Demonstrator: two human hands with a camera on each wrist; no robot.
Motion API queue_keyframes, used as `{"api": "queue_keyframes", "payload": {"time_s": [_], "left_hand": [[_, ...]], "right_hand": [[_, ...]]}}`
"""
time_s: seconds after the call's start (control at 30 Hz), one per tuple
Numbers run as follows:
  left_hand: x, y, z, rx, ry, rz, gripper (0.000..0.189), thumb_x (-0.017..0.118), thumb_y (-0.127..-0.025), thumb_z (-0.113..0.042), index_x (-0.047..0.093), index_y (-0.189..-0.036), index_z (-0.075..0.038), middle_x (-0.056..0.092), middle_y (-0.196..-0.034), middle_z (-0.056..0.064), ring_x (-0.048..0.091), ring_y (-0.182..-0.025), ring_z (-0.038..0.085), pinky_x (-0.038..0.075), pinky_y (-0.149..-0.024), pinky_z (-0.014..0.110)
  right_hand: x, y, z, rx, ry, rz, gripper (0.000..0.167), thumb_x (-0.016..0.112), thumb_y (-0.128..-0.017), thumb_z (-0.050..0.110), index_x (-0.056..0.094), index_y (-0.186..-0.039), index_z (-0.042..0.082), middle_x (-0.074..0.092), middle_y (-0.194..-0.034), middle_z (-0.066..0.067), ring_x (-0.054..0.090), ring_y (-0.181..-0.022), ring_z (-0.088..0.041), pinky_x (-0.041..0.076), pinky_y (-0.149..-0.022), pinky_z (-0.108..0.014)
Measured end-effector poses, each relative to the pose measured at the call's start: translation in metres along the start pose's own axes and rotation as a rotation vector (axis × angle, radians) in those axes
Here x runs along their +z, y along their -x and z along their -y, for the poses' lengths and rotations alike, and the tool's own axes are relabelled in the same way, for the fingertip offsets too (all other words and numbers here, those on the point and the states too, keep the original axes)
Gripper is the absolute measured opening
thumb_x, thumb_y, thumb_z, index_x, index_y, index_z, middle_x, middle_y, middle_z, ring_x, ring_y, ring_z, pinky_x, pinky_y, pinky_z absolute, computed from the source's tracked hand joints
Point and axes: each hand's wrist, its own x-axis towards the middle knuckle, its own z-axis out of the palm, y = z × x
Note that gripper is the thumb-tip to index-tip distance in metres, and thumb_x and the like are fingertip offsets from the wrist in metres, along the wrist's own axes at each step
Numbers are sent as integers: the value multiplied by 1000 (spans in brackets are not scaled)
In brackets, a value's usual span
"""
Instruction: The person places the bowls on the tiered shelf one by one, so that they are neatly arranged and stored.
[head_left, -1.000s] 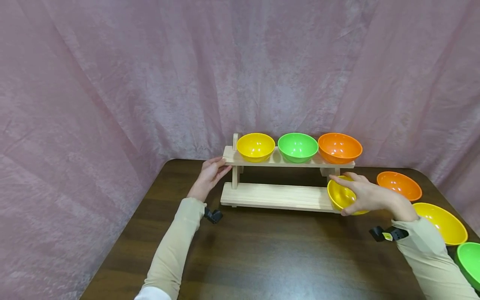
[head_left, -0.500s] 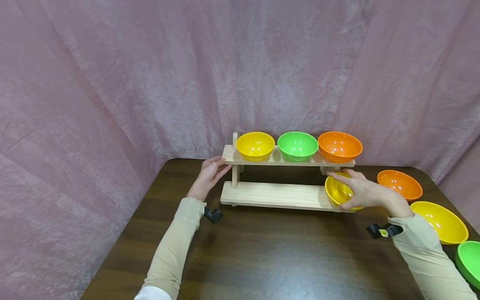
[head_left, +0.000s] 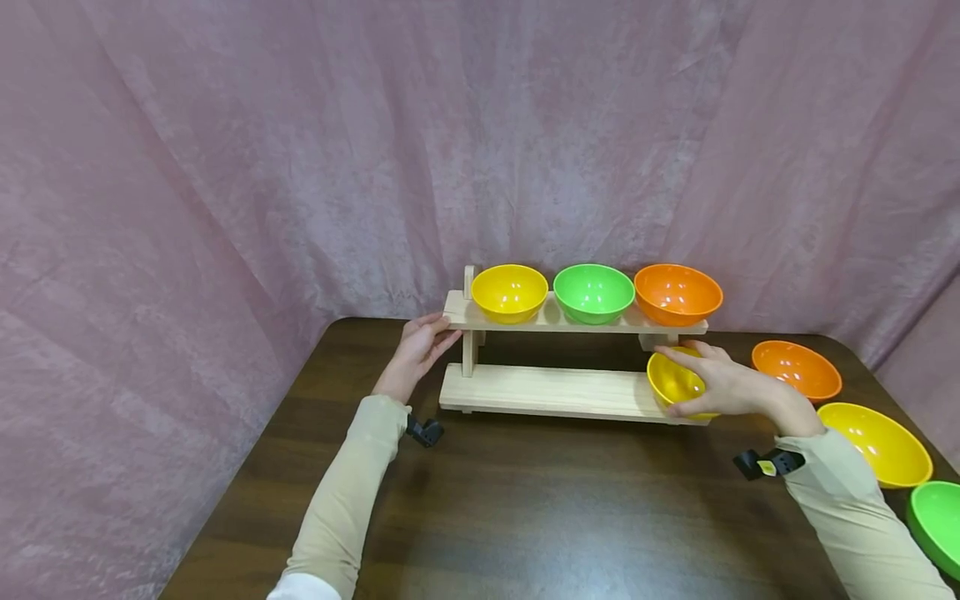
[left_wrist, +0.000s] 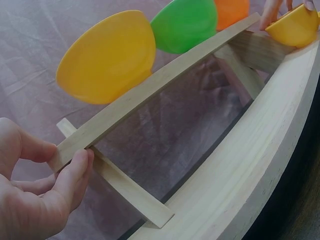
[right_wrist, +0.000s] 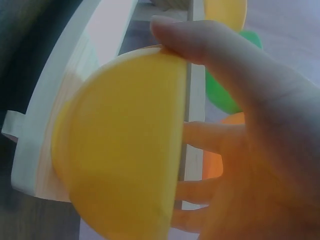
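Observation:
My left hand [head_left: 422, 346] pinches the left end of the upper board of a two-tier wooden rack [head_left: 555, 390], thumb on top and fingers below. With my right hand [head_left: 723, 383] I grip a yellow bowl [right_wrist: 125, 145] by its rim, at the right end of the lower board. In the right wrist view the bowl's base sits right at that board. Along the upper board stand another yellow bowl [head_left: 510, 294], a green bowl [head_left: 594, 294] and an orange bowl [head_left: 678, 295], all facing up.
To the right on the dark wooden table [head_left: 525, 517] lie a second orange bowl [head_left: 797, 370], a large yellow bowl [head_left: 877, 444] and a second green bowl [head_left: 937, 529], partly cut off by the frame. A pink curtain [head_left: 480, 133] hangs behind the rack.
My right hand has moved the yellow bowl a little left and back onto the right end of the lower board. The left hand keeps its hold on the rack.

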Motion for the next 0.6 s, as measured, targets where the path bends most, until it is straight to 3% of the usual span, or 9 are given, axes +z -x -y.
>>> {"api": "queue_keyframes", "payload": {"time_s": [0.4,0.6], "left_hand": [[1,0,-1,-13,1,-10,46,46,-100,-3,35,-143,8,52,-117,17,65,-74,9,59,-74,14],[0,0,-2,-11,4,-3,46,46,-100,-3,35,-143,8,51,-122,18,65,-78,9,58,-87,19]], "right_hand": [[-1,4,-1,11,-4,-23,92,74,-78,54,37,-147,6,19,-149,-35,20,-131,-55,30,-99,-78],[-7,14,0,9,43,-58,88,73,-80,53,38,-146,5,23,-146,-37,24,-129,-56,36,-95,-78]]}}
